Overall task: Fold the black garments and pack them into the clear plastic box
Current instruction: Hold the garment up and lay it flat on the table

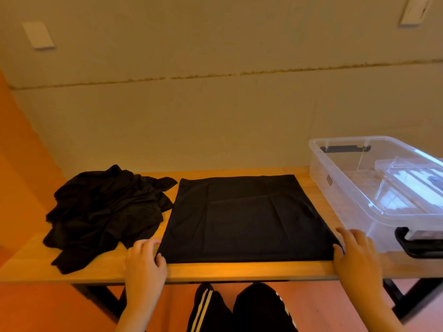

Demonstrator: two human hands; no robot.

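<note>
Wooden desk [215, 271], frame centre: I see left hand [146, 262] and right hand [354, 255], each grip pinching a near corner of the flat black garment [244, 216]; crumpled black pile [103, 212] left, clear plastic box [347, 188] right.

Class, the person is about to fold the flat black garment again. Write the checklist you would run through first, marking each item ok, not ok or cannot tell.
1. Flat garment lies smooth on the table: ok.
2. Left hand pinches the near left corner: ok.
3. Right hand pinches the near right corner: ok.
4. Crumpled pile is clear of the flat garment: not ok, its edge touches.
5. Clear plastic box is open: ok.
6. Box has room: cannot tell, clear plastic pieces lie inside.
</note>
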